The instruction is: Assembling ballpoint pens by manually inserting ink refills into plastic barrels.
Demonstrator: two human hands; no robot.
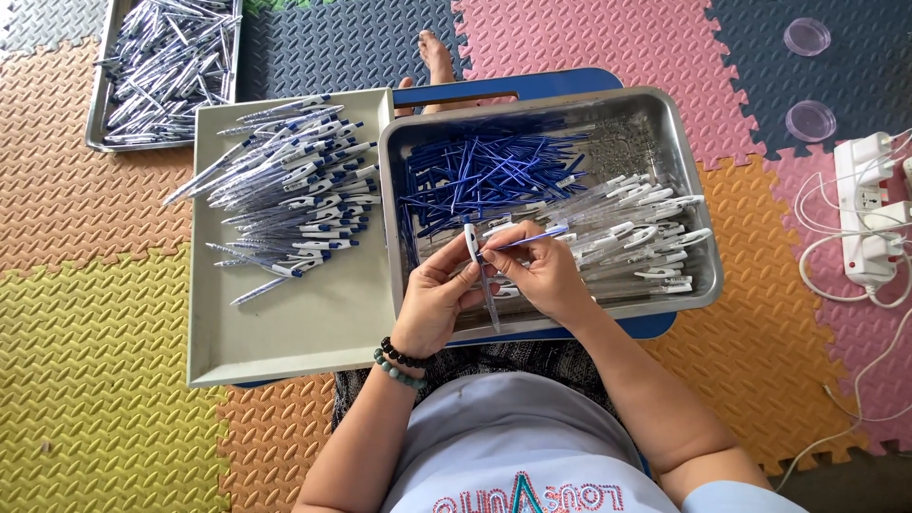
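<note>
My left hand holds a clear pen barrel with a white clip, upright over the front edge of a steel tray. My right hand pinches a thin blue refill, its tip pointing at the barrel's top. Both hands touch each other. Inside the steel tray lie a heap of blue refills on the left, clear barrels with white clips on the right and small metal springs at the back.
A grey flat tray to the left holds several finished blue-and-white pens. Another metal tray of pens lies far left on the foam floor mats. A white power strip with cables and two clear round lids lie to the right.
</note>
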